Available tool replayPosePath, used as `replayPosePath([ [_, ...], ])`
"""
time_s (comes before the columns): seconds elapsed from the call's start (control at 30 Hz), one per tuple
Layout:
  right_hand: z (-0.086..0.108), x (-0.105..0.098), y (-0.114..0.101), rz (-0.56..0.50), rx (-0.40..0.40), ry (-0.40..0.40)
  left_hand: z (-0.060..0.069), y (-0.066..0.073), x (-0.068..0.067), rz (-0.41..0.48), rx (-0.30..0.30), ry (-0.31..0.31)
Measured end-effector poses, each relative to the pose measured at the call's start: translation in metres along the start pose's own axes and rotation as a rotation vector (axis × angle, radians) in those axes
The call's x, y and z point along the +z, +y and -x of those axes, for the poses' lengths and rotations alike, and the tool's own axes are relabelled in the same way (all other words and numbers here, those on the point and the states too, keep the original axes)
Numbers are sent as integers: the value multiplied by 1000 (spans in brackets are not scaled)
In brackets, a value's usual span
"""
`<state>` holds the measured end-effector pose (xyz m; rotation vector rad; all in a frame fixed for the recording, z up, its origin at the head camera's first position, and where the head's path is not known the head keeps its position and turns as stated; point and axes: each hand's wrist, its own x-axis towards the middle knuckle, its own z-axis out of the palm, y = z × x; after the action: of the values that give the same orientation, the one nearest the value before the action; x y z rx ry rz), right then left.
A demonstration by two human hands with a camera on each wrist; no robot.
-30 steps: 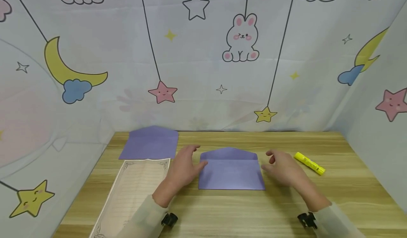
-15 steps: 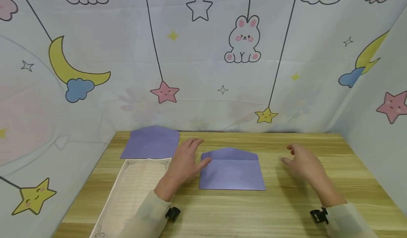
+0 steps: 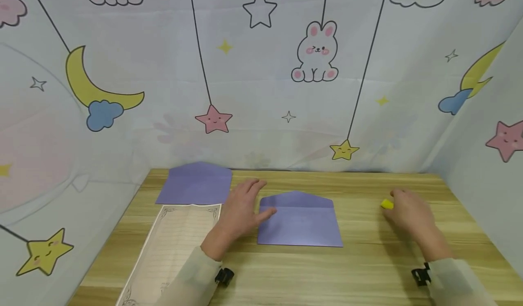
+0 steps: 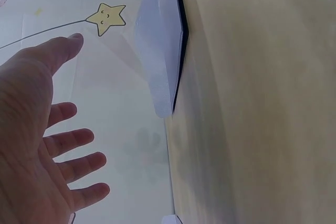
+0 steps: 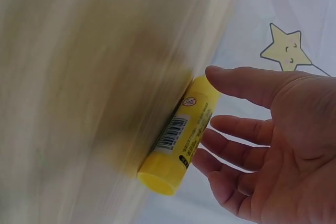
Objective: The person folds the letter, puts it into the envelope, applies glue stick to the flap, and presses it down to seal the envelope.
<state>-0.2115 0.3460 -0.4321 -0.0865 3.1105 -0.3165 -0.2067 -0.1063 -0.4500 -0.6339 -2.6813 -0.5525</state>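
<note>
A purple envelope [image 3: 300,226], its flap raised at the far side, lies mid-table. My left hand [image 3: 241,208] hovers at its left edge with the fingers spread and the thumb over its corner. Nothing is in that hand; the left wrist view shows the envelope [image 4: 167,35] apart from the fingers. On the right, my right hand [image 3: 412,213] reaches over a yellow glue stick [image 5: 181,137] lying on the table. The thumb is at one end of the glue stick and loosely bent fingers are along its other side. From the head, only one yellow end shows.
Another purple envelope [image 3: 195,187] lies at the back left of the wooden table [image 3: 310,274]. In front of it is a lined letter sheet [image 3: 175,242] with an ornate border, partly under my left sleeve. A patterned cloth [image 3: 253,142] hangs behind the table.
My right hand has moved right, from beside the middle envelope to the glue stick. My left hand stays by the envelope with little movement. The glue stick appears to lie where it did.
</note>
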Motion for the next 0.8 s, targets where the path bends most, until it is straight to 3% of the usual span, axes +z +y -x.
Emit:
replayPosePath([
  [0.2,-7,0,8,32,12,-67,2,2,-1,-2,-6,-19],
  [0.47,-10,-2,9,-6,28,-117,1,3,0,1,0,-27],
  [0.63,-8,-8,-3,-33,-7,-81,0,4,-2,4,-2,-31],
  [0.8,-7,-17,-28,-82,-68,-42,2,6,-3,9,-13,-30],
])
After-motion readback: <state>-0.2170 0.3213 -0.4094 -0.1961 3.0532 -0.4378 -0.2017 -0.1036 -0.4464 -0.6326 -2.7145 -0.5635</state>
